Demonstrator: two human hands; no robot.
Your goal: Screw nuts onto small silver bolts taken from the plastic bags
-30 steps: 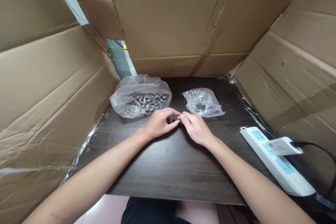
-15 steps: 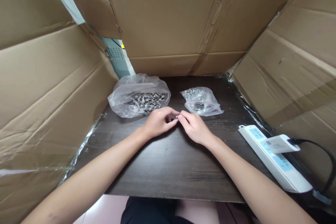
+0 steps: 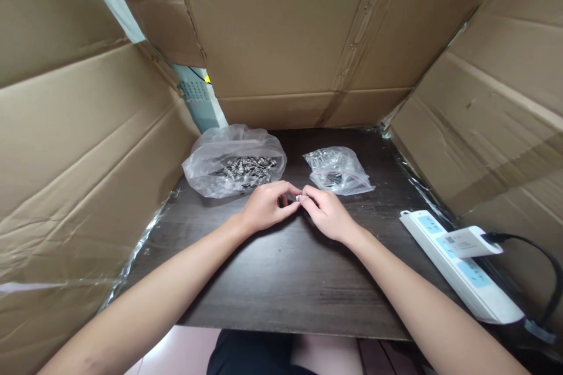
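One small metal piece (image 3: 298, 197): it is sitting between two sets of fingertips, over the dark table (image 3: 272, 287), on the near side of the gap between a large clear bag (image 3: 197, 173) of metal parts (image 3: 251, 170) and a smaller zip bag (image 3: 352, 165); left hand (image 3: 266, 205): thumb and forefinger are pinching the piece from its left; right hand (image 3: 328, 215): thumb and forefinger are pinching from its right; nearer hand: neither, both are touching it; long axis: fingers are covering too much to tell
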